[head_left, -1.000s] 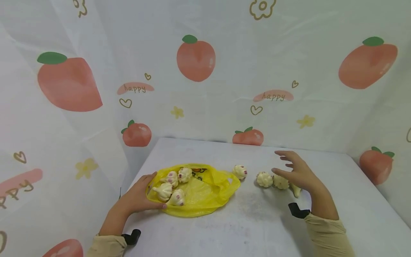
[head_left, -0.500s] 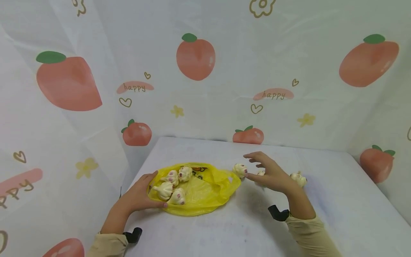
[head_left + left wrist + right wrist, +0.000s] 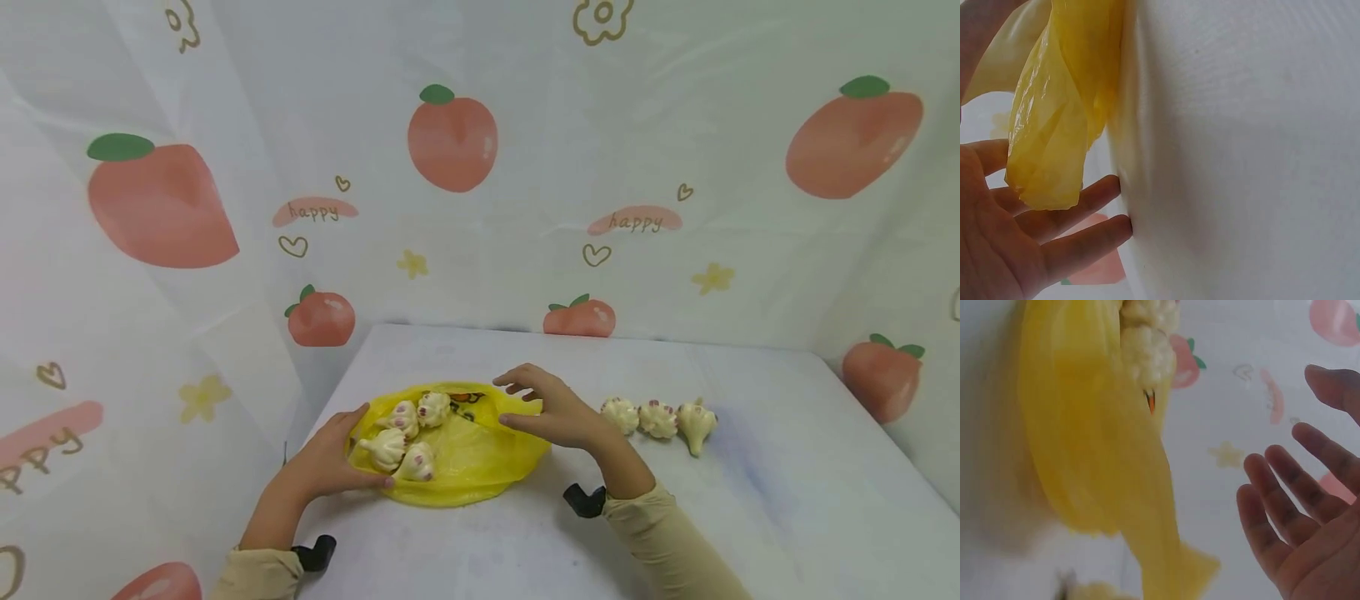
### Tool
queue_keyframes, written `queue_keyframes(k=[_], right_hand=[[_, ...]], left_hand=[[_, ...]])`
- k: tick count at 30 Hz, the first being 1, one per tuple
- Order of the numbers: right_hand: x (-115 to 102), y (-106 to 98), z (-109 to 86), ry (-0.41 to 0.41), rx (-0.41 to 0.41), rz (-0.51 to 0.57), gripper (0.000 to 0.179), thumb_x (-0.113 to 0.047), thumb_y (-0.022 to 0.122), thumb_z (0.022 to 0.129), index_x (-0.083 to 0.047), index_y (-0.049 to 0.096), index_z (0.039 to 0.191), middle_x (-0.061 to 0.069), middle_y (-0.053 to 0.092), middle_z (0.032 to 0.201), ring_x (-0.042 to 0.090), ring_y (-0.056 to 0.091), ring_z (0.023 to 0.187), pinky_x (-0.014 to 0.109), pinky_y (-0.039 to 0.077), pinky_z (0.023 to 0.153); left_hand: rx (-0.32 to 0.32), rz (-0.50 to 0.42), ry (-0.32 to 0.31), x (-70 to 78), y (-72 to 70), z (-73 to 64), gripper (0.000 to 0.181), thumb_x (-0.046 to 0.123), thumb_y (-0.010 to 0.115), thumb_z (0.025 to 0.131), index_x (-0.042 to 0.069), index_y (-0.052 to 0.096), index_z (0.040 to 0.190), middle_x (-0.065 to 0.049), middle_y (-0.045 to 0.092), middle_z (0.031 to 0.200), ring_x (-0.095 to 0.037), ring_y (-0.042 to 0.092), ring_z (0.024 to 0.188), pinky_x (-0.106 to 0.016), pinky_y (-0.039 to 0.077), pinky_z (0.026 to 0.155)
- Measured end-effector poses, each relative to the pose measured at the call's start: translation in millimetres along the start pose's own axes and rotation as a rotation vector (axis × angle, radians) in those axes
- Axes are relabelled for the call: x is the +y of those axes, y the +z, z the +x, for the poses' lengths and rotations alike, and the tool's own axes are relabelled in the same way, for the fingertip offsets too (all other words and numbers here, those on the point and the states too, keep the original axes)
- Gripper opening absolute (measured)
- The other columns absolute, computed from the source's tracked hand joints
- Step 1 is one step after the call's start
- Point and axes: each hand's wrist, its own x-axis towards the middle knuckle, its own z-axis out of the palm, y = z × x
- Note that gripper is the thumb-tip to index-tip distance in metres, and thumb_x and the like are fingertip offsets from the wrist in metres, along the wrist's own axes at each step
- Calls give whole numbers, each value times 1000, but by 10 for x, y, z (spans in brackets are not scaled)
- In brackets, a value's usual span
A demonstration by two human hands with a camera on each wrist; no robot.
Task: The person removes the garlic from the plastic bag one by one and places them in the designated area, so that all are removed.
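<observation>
A yellow plastic bag [image 3: 480, 467] lies with its mouth spread, several garlic bulbs [image 3: 386, 448] inside at its left end. My left hand [image 3: 326, 458] rests at that end, thumb on the near rim and fingers by the far rim. In the left wrist view the fingers [image 3: 1085, 247] are straight and spread beside the hanging plastic. My right hand [image 3: 551, 408] hovers over the bag's right end, holding nothing. The right wrist view shows its palm and spread fingers [image 3: 1272, 506] apart from the bag. It hides the bag's right tip in the head view.
Three garlic bulbs [image 3: 658, 419] sit in a row on the white table [image 3: 810, 467], right of the bag. A blurred pale bulb [image 3: 1100, 591] shows at the bottom of the right wrist view. Behind the table hangs a fruit-printed white cloth [image 3: 517, 250].
My right hand has swept left from above the garlic row to the bag's right end, uncovering the row and covering the single bulb beside the bag. The left hand stays in place.
</observation>
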Motion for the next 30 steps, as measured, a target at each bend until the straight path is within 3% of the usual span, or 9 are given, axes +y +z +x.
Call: queue_keyframes(k=[8, 16, 24, 30], right_hand=[[-79, 383, 239, 7, -98, 54, 45, -28, 77, 99, -15, 64, 140, 4, 65, 136, 23, 63, 125, 52, 54, 109], [-155, 723, 400, 21, -238, 74, 49, -28, 76, 100, -8, 61, 143, 12, 61, 144, 38, 60, 133, 59, 53, 109], [-163, 963, 511, 36, -310, -24, 46, -28, 75, 101, -12, 64, 142, 7, 61, 148, 26, 59, 135, 39, 53, 110], [-186, 1068, 556, 80, -384, -121, 51, -34, 75, 100, -23, 61, 148, -3, 54, 158, 18, 48, 150, 42, 42, 125]], left_hand=[[1, 9, -6, -7, 5, -4, 140, 76, 91, 61, 4, 32, 166, -26, 45, 160, -44, 48, 145, -66, 44, 117], [1, 13, 7, -18, 16, 2, 139, 77, 90, 62, 4, 33, 166, -26, 46, 159, -43, 49, 145, -65, 44, 117], [4, 28, 13, -37, 25, 4, 139, 78, 90, 62, 5, 33, 166, -25, 47, 158, -43, 50, 145, -65, 45, 116], [-14, 17, -15, -19, 28, -11, 139, 77, 89, 62, 7, 32, 167, -25, 45, 161, -43, 48, 146, -67, 44, 116]])
